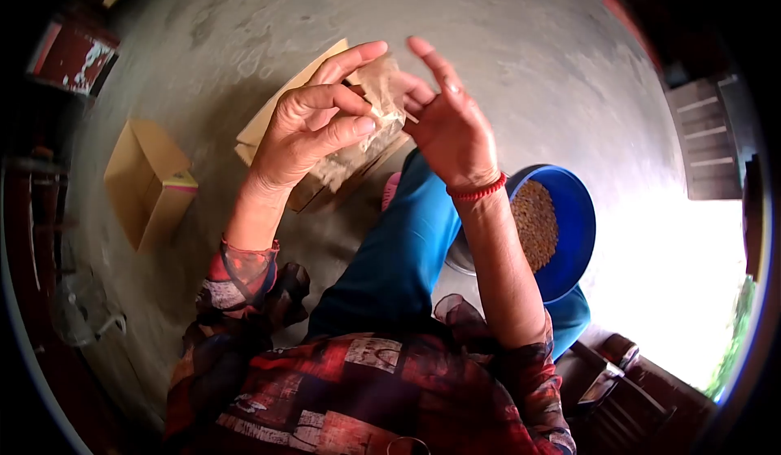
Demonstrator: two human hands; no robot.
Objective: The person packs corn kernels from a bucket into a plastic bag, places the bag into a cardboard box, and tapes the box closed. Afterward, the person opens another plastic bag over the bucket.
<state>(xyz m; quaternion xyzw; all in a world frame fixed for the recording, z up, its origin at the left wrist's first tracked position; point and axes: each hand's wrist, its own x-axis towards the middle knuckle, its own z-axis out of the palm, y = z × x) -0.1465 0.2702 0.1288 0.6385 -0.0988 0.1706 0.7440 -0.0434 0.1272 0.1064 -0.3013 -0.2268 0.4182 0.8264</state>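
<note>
My left hand (313,126) pinches a thin, see-through crumpled bag (382,89) between thumb and fingers. The bag hangs in front of me and its lower part reaches down over an open cardboard box (281,105) on the floor. On the bag's other side is my right hand (455,126), wearing a red beaded bracelet (478,188). Its fingers are spread, and some are slightly blurred beside the bag. Whether any of those fingertips touch the bag, I cannot tell.
A second open cardboard box (150,182) stands on the concrete floor to the left. By my right knee sits a blue basin (576,231) with brown grains or kernels (534,223) in it. Dark wooden furniture (618,398) is at lower right.
</note>
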